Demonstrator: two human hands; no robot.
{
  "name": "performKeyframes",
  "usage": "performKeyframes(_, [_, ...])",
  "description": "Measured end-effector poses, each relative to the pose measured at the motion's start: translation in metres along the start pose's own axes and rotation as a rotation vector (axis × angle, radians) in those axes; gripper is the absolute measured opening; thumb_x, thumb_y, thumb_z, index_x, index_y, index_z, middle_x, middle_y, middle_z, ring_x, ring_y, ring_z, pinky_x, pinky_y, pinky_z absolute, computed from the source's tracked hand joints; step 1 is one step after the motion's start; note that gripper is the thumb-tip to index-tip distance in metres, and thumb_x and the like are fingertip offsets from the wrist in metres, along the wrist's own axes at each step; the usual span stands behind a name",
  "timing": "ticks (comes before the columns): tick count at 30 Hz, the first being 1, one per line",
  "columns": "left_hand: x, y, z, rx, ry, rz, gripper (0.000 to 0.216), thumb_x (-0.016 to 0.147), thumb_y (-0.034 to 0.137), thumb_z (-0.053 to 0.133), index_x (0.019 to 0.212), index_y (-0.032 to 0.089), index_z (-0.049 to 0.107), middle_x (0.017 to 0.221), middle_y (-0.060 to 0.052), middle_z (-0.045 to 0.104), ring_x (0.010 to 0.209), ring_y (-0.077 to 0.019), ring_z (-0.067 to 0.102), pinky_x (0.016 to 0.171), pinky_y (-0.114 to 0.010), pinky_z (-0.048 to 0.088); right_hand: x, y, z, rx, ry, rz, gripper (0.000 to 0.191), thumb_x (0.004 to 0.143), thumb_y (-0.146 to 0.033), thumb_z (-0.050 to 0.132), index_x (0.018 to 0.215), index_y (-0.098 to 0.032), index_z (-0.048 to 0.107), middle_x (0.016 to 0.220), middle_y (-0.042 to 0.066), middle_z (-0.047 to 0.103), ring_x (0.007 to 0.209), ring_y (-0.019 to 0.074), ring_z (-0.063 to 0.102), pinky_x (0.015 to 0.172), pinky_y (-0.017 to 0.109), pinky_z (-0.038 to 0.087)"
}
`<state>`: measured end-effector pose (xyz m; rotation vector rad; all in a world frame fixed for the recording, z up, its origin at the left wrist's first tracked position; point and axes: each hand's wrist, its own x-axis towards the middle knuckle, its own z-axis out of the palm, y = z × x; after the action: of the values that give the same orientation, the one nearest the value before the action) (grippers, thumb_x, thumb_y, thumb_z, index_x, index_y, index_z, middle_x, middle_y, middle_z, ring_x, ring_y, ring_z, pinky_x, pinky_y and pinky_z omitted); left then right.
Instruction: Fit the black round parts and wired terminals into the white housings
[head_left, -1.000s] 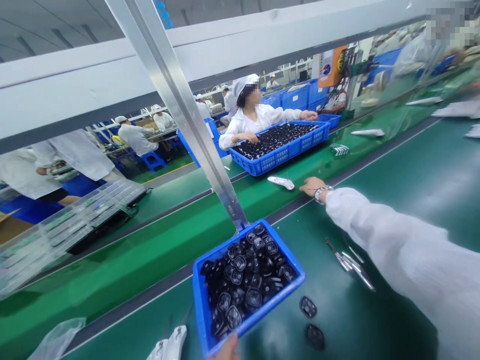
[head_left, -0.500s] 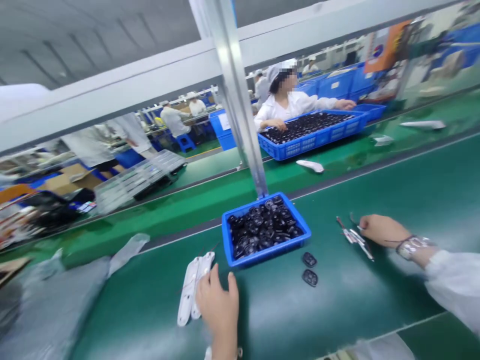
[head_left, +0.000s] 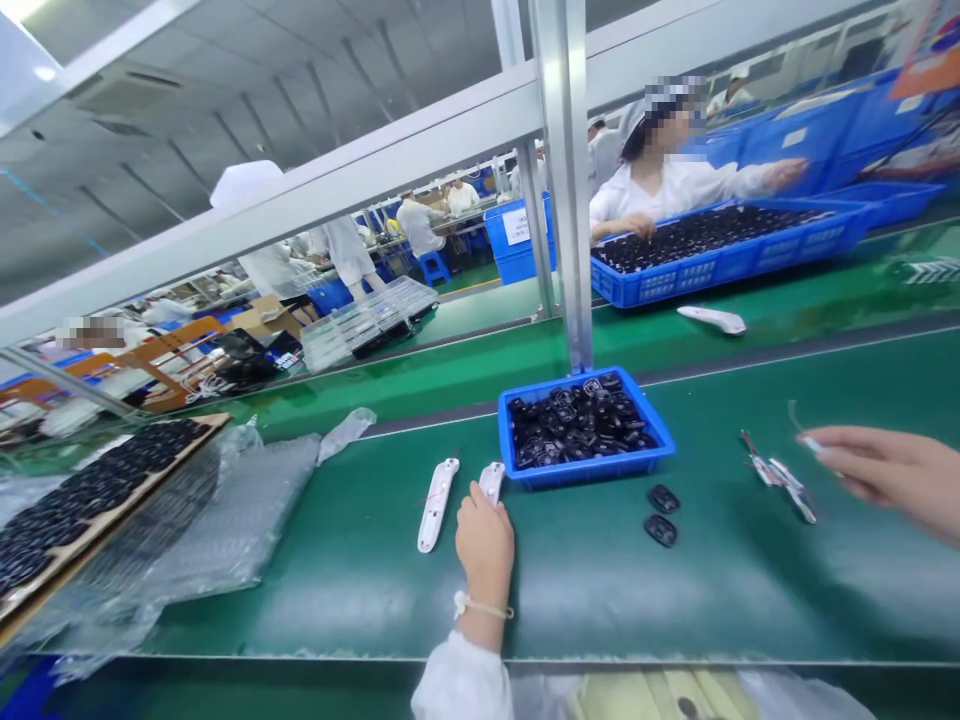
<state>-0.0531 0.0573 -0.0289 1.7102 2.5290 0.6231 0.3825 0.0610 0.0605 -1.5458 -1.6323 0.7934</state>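
My left hand (head_left: 486,535) is closed on the upper part of a white elongated plastic shell (head_left: 492,480), just left of the blue tray. A matching white shell (head_left: 438,505) with thin wires lies on the green belt to its left. Above the belt at the right, my right hand (head_left: 889,470) pinches a small white part (head_left: 811,444) with a thin wire sticking up. Below and left of that hand, several slim white-and-silver pieces with red wires (head_left: 784,480) lie in a small bunch. Two black oval parts (head_left: 661,530) rest between the hands.
A blue tray (head_left: 592,475) full of black parts stands at the belt's far edge, beside a metal post (head_left: 562,200). Clear plastic wrap (head_left: 225,540) and a board of black parts (head_left: 105,490) lie left. Across, a co-worker (head_left: 660,185) sits behind a large blue crate (head_left: 735,265).
My left hand has closed on the right-hand white shell, which now lies apart from its neighbour. My right hand has risen off the wired pieces with the small white part. The view has shifted.
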Motion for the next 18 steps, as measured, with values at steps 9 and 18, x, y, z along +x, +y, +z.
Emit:
performKeyframes(9, [-0.055, 0.002, -0.068, -0.533, 0.02, -0.158, 0.042, 0.087, 0.042, 0.035, 0.117, 0.017, 0.051, 0.092, -0.009, 0.06, 0.078, -0.0203, 0.057, 0.066, -0.029, 0.044, -0.02, -0.132, 0.097, 0.398, -0.637, 0.117, 0.014, 0.082, -0.029, 0.053, 0.078, -0.016, 0.052, 0.053, -0.005, 0.041, 0.048, 0.0062, 0.033, 0.045, 0.021, 0.023])
performKeyframes(18, [-0.109, 0.041, -0.132, -1.772, -0.306, -0.336, 0.038, 0.063, 0.048, 0.069, 0.084, 0.016, 0.066, 0.072, -0.005, 0.056, 0.051, -0.0111, 0.046, 0.045, -0.021, 0.034, -0.042, -0.205, 0.112, 0.05, -0.386, -0.495, 0.015, 0.085, -0.016, 0.047, 0.079, -0.02, 0.061, 0.078, -0.001, 0.058, 0.071, 0.0078, 0.053, 0.065, 0.02, 0.04])
